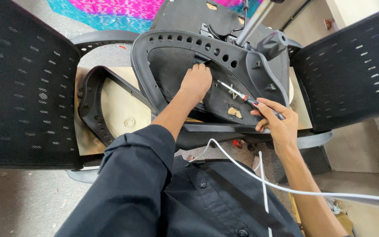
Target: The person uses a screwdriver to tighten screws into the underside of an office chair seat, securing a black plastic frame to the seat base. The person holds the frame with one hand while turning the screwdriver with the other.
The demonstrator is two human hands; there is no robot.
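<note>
An upturned black office chair seat (pixel 185 66) lies in front of me, its underside up. A black plastic armrest frame (pixel 154 57) with a row of holes curves over it. My left hand (pixel 196 81) presses down on the seat's underside near a bracket, fingers curled against it. My right hand (pixel 277 123) grips a screwdriver (pixel 246 100) with a black and red handle. Its metal tip points up and left at a screw spot on the seat.
A black mesh chair back (pixel 23 83) stands at the left and another mesh panel (pixel 356 66) at the right. A second armrest frame (pixel 93 101) lies on a wooden board (pixel 119 109). A chrome gas cylinder (pixel 255 22) rises from the seat. A white cable (pixel 286 186) crosses my lap.
</note>
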